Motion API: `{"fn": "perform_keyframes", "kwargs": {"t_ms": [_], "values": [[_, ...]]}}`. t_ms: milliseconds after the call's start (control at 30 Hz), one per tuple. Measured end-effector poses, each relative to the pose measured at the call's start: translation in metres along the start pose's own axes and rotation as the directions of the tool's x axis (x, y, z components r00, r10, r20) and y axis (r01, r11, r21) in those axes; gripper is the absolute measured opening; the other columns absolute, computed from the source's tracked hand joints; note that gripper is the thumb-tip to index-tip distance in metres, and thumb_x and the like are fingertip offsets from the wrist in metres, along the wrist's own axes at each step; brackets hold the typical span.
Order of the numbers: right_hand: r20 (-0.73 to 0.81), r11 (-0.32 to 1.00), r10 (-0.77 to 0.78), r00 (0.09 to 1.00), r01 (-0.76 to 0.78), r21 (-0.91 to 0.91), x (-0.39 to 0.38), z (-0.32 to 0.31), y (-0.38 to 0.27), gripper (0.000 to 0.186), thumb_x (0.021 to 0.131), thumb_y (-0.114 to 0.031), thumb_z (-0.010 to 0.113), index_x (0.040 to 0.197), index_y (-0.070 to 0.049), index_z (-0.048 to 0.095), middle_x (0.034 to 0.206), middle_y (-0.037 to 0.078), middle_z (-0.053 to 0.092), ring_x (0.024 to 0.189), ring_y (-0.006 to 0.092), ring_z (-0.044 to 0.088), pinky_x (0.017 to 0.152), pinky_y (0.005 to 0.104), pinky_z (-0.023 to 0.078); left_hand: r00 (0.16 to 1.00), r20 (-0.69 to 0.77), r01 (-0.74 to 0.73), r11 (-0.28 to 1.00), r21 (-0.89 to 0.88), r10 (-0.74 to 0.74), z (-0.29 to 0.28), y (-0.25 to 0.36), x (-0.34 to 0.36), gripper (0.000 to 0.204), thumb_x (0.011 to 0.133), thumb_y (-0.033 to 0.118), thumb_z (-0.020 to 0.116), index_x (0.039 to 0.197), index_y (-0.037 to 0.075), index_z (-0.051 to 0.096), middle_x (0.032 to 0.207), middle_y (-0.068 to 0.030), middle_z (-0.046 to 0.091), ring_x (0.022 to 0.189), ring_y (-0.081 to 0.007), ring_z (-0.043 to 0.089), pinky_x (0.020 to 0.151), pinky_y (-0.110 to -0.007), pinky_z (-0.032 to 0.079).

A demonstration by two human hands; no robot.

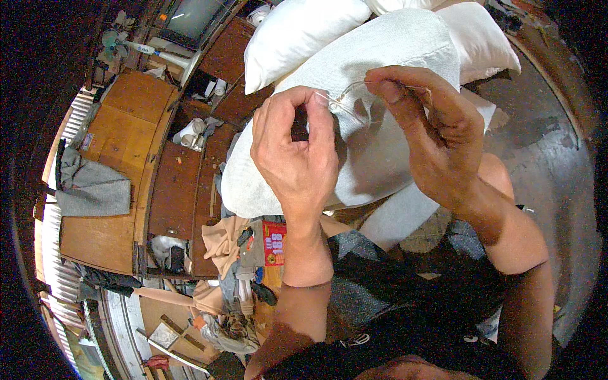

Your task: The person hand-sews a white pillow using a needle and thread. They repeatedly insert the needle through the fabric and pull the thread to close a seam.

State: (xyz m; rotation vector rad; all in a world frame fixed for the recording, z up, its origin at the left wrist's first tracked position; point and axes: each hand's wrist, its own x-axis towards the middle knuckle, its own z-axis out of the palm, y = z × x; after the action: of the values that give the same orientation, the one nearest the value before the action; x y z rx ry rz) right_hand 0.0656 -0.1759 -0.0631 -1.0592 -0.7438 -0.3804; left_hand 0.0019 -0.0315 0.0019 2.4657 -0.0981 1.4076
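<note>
My left hand (pixel 294 145) pinches a thin pale strand, like thread (pixel 360 113), between thumb and forefinger. My right hand (pixel 443 139) is raised to the right, its thumb and forefinger pinched on the same strand. A tiny shiny piece (pixel 341 99) sits on the strand between the two hands; I cannot make out what it is. Behind and below both hands lies a large, stuffed, off-white fabric cushion (pixel 418 44), with shadows of my hands on it.
White pillows (pixel 304 35) are piled beyond the cushion. At left stand wooden cabinets (pixel 114 152) with a grey cloth (pixel 95 190) and a fan (pixel 115 43). Clothes (pixel 221 247) and a red printed package (pixel 275 228) lie lower left. Grey floor (pixel 538 183) shows at right.
</note>
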Motion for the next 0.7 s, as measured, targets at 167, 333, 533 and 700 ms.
{"fn": "perform_keyframes", "kwargs": {"t_ms": [167, 333, 533, 700], "values": [[-0.005, 0.950, -0.222, 0.975, 0.215, -0.227, 0.005, 0.000, -0.003, 0.020, 0.095, -0.001, 0.070, 0.114, -0.004, 0.073, 0.104, 0.013, 0.076, 0.092, 0.0253, 0.073, 0.082, 0.0323, 0.057, 1.000, -0.004, -0.011, 0.998, -0.068, 0.011, -0.005, -0.001, -0.009, 0.006, 0.089, 0.004, 0.073, 0.095, 0.003, 0.071, 0.094, -0.0111, 0.073, 0.090, -0.0274, 0.067, 0.085, -0.040, 0.051], [-0.041, 0.935, -0.277, 0.960, 0.260, -0.240, 0.003, 0.007, 0.000, 0.017, 0.091, -0.003, 0.074, 0.108, -0.008, 0.075, 0.100, 0.013, 0.077, 0.089, 0.0321, 0.075, 0.076, 0.0373, 0.060, 0.998, 0.039, -0.052, 0.991, -0.127, 0.057, -0.012, -0.012, -0.018, 0.017, 0.085, 0.000, 0.076, 0.101, 0.002, 0.072, 0.104, -0.0138, 0.073, 0.098, -0.0291, 0.068, 0.091, -0.039, 0.053], [-0.003, 0.906, -0.323, 0.946, 0.308, -0.291, 0.002, 0.007, 0.003, 0.019, 0.093, -0.002, 0.073, 0.111, -0.005, 0.075, 0.104, 0.014, 0.076, 0.092, 0.0302, 0.075, 0.078, 0.0366, 0.060, 0.987, 0.077, -0.144, 0.989, 0.045, 0.140, -0.015, -0.010, -0.017, 0.024, 0.083, -0.001, 0.080, 0.106, 0.005, 0.077, 0.110, -0.0130, 0.073, 0.103, -0.0279, 0.067, 0.090, -0.037, 0.053], [0.055, 0.879, -0.330, 0.942, 0.328, -0.347, 0.001, 0.005, 0.002, 0.020, 0.095, 0.003, 0.072, 0.115, 0.002, 0.074, 0.108, 0.017, 0.075, 0.096, 0.0263, 0.074, 0.082, 0.0321, 0.060, 0.984, 0.049, -0.172, 0.985, 0.031, 0.170, -0.014, -0.014, -0.018, 0.025, 0.082, -0.001, 0.081, 0.106, 0.006, 0.078, 0.109, -0.0121, 0.073, 0.102, -0.0274, 0.068, 0.090, -0.037, 0.053]]}}
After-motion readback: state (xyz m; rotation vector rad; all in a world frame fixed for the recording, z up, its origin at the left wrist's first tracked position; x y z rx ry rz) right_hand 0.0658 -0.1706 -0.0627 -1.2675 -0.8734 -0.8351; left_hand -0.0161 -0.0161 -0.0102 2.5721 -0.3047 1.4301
